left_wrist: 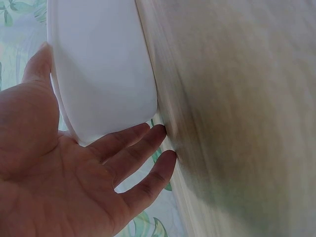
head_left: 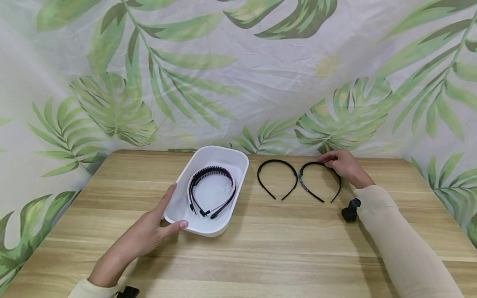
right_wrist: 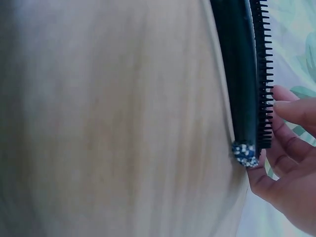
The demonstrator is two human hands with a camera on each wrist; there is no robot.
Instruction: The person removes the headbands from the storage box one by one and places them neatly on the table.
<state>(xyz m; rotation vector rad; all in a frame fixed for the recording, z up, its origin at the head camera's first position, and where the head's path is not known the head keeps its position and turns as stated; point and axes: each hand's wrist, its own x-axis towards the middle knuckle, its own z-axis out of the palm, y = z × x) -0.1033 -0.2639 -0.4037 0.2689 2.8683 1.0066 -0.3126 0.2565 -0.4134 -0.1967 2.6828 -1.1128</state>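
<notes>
A white plastic bin (head_left: 175,209) stands on the table with several black and pale pink headbands (head_left: 213,170) inside. My left hand (head_left: 149,231) spans the bin's near left corner, thumb against the front and fingers along the side. In the left wrist view, those fingers (left_wrist: 143,158) are nearly straight beside the bin (left_wrist: 103,74). My right hand (head_left: 346,167) pinches the top of a black headband (head_left: 302,182) with a glittery left side. In the right wrist view, the thumb (right_wrist: 296,111) touches black comb teeth (right_wrist: 266,79) near a beaded patch (right_wrist: 245,154).
Another black headband (head_left: 276,160) lies just left of the pinched one, at the back of the wooden table (head_left: 268,256). A leaf-patterned cloth (head_left: 268,82) hangs behind the table's back edge.
</notes>
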